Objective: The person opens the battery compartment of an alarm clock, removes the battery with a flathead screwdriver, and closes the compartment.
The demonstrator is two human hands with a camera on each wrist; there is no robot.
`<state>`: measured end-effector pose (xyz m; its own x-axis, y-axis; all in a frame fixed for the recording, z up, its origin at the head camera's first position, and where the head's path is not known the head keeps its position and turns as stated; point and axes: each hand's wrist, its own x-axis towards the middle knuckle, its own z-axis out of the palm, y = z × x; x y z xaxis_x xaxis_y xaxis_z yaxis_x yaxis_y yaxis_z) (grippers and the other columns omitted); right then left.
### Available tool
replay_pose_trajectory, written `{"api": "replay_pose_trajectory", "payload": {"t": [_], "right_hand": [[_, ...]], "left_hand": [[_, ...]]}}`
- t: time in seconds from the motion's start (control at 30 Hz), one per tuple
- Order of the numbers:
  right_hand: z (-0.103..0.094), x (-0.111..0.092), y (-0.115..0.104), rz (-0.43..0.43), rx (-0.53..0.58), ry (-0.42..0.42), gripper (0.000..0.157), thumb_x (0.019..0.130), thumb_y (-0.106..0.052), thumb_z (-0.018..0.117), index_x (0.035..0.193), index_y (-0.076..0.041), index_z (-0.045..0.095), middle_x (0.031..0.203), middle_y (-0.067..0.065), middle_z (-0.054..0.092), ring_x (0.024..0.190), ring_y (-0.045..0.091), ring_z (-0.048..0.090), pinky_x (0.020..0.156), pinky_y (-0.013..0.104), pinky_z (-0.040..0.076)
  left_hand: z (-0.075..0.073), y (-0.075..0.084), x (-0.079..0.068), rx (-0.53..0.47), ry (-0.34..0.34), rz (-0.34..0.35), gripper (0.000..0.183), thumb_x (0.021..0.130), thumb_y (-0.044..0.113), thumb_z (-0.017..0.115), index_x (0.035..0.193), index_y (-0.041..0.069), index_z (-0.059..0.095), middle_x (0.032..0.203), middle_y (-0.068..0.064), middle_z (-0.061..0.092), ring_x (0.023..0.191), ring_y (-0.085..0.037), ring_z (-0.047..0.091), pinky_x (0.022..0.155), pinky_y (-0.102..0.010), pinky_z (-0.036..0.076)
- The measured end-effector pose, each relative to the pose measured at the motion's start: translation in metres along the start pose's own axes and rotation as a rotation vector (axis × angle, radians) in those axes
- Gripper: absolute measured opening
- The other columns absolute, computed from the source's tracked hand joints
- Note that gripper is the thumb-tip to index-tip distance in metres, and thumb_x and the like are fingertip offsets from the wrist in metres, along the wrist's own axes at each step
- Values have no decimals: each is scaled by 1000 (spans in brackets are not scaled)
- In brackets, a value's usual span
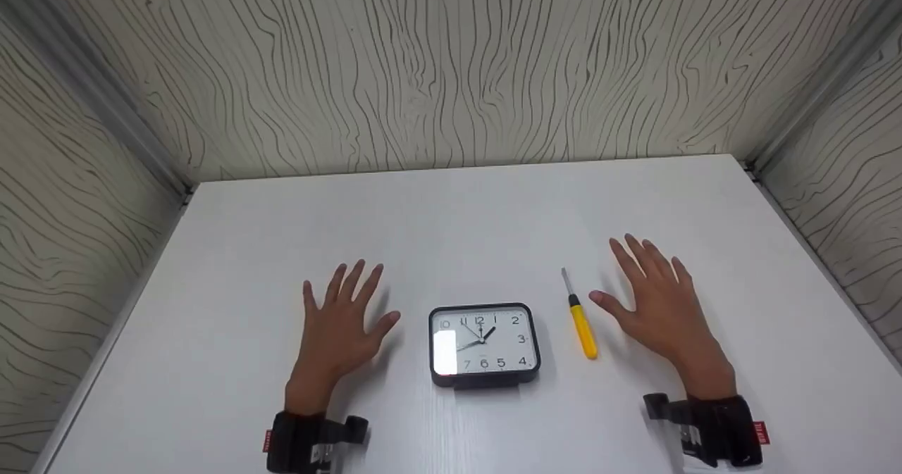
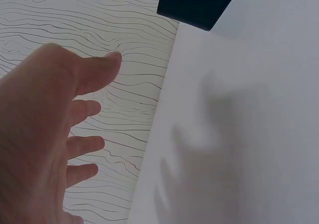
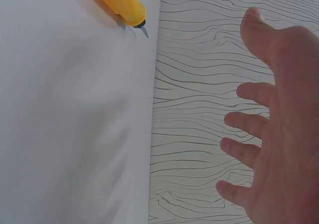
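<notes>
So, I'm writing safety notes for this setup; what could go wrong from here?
The screwdriver lies loose near the right hand, so a careless brush might send it rolling. The clock sits close by with a glossy front, which a slipping screwdriver could perhaps scratch.

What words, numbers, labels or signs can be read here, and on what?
"10 11 12 1 2 3 4 5 6 7": clock face; glare hides 8 and 9.
Small print below its centre: too small.
Red tags on both wristbands: too blurred.
</notes>
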<state>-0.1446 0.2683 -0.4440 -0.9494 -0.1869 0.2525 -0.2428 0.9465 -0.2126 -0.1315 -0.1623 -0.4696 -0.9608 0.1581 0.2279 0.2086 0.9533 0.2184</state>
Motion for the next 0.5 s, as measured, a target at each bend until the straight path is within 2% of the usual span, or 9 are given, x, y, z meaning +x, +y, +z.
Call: {"api": "replay_pose_trajectory", "payload": {"t": [0.2,0.5], "right_hand": [[2,-1,-1,-9,-1,-6,80,89,-56,59,152,-16,32,155,19,34,141,44,29,112,68,19],[0,1,-6,-17,-14,-14,81,88,-56,60,153,-16,31,154,20,34,140,44,30,112,68,20]], "left_hand": [[1,4,1,14,27,28,71,90,59,51,151,26,36,156,-8,37,146,-34,31,110,-74,16],[-1,13,0,-7,-4,33,72,90,60,51,152,28,34,157,-6,35,147,-33,28,112,-73,15]]}}
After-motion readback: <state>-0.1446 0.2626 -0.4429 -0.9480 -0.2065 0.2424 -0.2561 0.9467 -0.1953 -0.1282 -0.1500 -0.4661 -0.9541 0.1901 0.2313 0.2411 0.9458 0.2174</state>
